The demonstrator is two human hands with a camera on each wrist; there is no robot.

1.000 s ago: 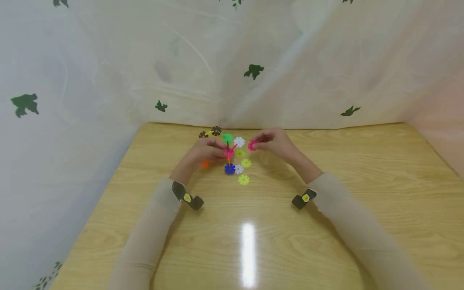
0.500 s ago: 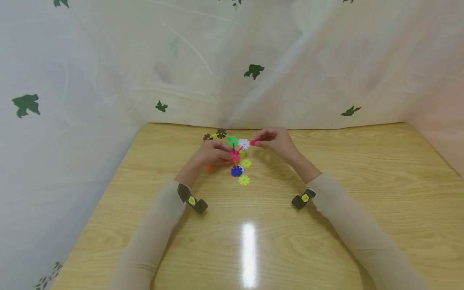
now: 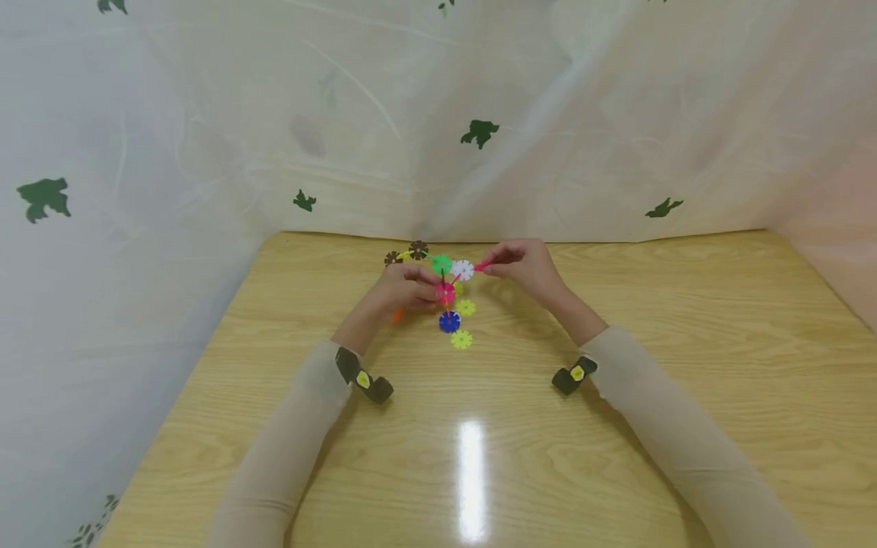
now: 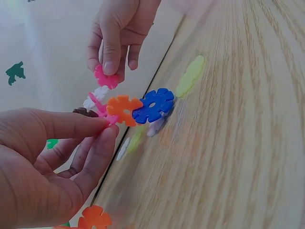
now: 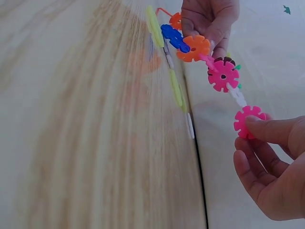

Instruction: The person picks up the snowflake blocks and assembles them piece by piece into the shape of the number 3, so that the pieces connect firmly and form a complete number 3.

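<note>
Pink disc (image 5: 241,123) now against white disc (image 3: 464,270)

no text, brand or number can be read, the yellow marks (image 3: 578,374) on the black wrist cameras (image 3: 565,383) being too small to make out in the head view.

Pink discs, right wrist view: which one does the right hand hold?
The lowest pink disc, pinched by the right hand beside a white disc; the other pink discs sit higher in the picture, nearer the left hand.
</note>
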